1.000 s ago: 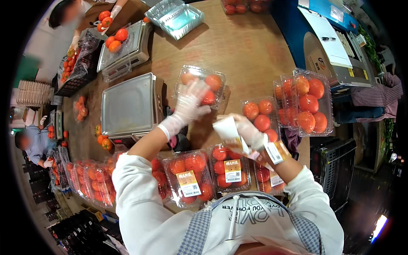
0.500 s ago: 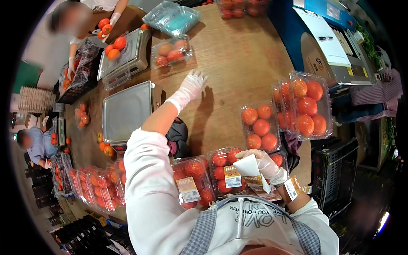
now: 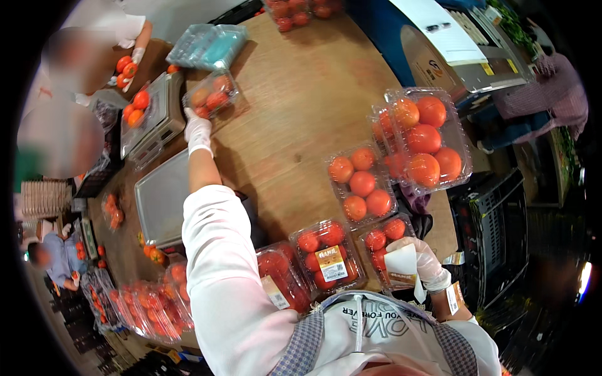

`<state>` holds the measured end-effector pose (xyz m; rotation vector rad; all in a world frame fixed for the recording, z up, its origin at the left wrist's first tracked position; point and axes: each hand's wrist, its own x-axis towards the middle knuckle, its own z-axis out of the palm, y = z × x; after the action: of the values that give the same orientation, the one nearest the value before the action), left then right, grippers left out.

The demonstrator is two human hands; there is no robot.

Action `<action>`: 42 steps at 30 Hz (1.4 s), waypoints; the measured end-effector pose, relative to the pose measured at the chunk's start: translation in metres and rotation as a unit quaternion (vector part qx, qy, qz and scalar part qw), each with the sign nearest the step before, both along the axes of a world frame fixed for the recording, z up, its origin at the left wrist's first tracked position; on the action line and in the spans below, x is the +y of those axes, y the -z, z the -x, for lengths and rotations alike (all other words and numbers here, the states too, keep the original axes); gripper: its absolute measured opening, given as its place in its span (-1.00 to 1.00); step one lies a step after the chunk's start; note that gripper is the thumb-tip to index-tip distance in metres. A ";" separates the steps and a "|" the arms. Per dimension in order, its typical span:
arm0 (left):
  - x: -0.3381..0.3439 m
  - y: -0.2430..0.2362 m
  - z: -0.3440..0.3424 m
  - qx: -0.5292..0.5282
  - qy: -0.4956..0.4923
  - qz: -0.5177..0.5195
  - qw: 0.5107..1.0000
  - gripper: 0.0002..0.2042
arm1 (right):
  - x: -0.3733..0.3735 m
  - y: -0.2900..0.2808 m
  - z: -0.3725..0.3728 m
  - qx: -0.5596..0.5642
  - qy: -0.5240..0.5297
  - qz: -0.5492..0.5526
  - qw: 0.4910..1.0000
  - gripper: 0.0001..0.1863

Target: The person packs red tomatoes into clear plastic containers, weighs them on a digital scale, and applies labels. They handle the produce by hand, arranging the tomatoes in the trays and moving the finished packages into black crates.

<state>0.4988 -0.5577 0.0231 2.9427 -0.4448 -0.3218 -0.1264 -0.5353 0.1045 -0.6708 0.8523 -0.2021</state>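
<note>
I keep my left hand (image 3: 198,131) stretched far across the tabletop (image 3: 295,106), gloved fingers flat and loosely spread against the near corner of the clear tomato clamshell (image 3: 213,95), which sits just beside the weighing scale (image 3: 153,116). It grips nothing. For a clean placement I judge a push low on the clamshell wall best, so it slides without tipping toward the scale. My right hand (image 3: 417,263), well apart from the scale and near my chest, is closed on a white label sheet (image 3: 401,266) above another tomato pack (image 3: 385,247); I hold it level.
</note>
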 end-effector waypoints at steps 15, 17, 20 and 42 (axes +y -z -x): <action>-0.089 -0.056 0.076 0.285 0.186 0.378 0.861 -0.55 | -0.062 -0.011 0.054 -0.125 0.184 0.120 0.968 -0.77; -0.114 -0.081 0.176 0.260 0.327 0.350 0.838 -0.54 | -0.094 -0.006 0.069 -0.093 0.200 0.128 0.967 -0.59; -0.121 -0.089 0.288 0.367 0.340 0.357 0.789 -0.42 | -0.113 -0.035 0.047 -0.146 0.286 0.095 0.942 -0.56; 0.086 -0.046 0.450 0.557 -0.095 0.525 0.637 -0.56 | 0.006 0.003 0.087 -0.168 0.087 0.023 0.982 -0.83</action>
<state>0.0486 -0.4720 0.0689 1.2250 -0.0372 -1.2008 -0.2130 -0.5289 0.1012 -0.5838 0.5821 -0.4793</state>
